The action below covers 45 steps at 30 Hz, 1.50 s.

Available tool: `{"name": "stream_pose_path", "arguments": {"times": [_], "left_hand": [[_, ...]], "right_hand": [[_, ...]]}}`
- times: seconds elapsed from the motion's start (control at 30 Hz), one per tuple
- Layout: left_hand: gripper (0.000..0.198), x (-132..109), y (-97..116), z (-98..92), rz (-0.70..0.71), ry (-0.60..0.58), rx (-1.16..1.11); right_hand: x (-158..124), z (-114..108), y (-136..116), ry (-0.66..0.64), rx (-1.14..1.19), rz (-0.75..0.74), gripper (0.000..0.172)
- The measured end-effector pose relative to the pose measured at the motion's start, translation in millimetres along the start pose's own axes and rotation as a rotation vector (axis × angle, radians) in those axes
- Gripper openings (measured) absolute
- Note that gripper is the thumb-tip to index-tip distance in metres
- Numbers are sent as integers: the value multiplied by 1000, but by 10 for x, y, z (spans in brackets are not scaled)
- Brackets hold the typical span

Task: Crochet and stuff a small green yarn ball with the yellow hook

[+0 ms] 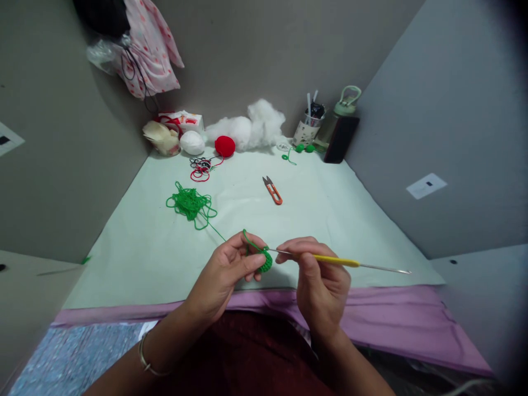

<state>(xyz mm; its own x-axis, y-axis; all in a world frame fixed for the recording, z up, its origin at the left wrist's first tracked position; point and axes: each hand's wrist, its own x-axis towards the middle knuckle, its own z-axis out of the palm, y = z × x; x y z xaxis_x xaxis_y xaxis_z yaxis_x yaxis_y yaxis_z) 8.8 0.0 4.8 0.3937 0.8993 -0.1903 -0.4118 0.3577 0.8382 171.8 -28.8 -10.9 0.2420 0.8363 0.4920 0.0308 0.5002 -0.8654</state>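
Observation:
Between the thumb and fingers of my left hand (231, 267) is a small round green crochet piece (266, 261). A strand of green yarn loops over the left index finger and runs back to a loose green yarn tangle (190, 203) on the table. My right hand (322, 280) grips a double-ended crochet hook (336, 260) by its yellow handle. Its left metal tip meets the top edge of the green piece; the other tip points right. Whether a loop sits on the hook is too small to tell.
Orange thread snips (273, 191) lie mid-table. Along the back are a red yarn ball (225, 146), a white yarn ball (192, 143), white stuffing (247, 129), small green balls (304, 148), a pen cup (306, 132), a bottle (346, 107) and a dark phone (342, 140). Grey partitions stand around the table.

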Motion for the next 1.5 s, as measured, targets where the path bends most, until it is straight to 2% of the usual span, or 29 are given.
{"name": "stream_pose_path", "arguments": {"times": [0.23,0.43,0.5,0.63,0.7,0.8,0.87,0.93,1.03,1.13,1.23,1.5], "left_hand": [[24,-8,-6,-15,17,26,50],[26,-16,-16,-10,14,5,44],[37,-17,-12,-9,-3,-4,15],[83,-7,23,-14,-35,-37,0],[94,3,45,-16,-49,-73,16],[102,13,56,-19,-54,-89,44],[96,13,45,-26,-22,-70,55],[82,10,25,-43,21,-57,71],[65,9,-6,-76,59,-55,114],[60,15,-25,-93,80,-45,139],[57,15,-30,-91,95,-27,144],[51,-10,3,-72,130,0,179]], "right_hand": [[-8,-1,-3,15,-31,-40,22],[6,9,-17,-24,-21,-56,22],[13,12,-11,-58,1,-45,21],[12,-6,14,-123,45,-7,20],[11,-23,15,-154,41,1,19],[20,-42,0,-201,17,-3,16],[30,-46,-2,-196,8,-6,16],[39,-44,14,-155,34,7,17],[50,-32,60,-87,140,90,14],[69,-1,77,-37,264,215,10],[101,34,46,-4,342,271,14],[97,-8,9,-94,309,204,20]]}}
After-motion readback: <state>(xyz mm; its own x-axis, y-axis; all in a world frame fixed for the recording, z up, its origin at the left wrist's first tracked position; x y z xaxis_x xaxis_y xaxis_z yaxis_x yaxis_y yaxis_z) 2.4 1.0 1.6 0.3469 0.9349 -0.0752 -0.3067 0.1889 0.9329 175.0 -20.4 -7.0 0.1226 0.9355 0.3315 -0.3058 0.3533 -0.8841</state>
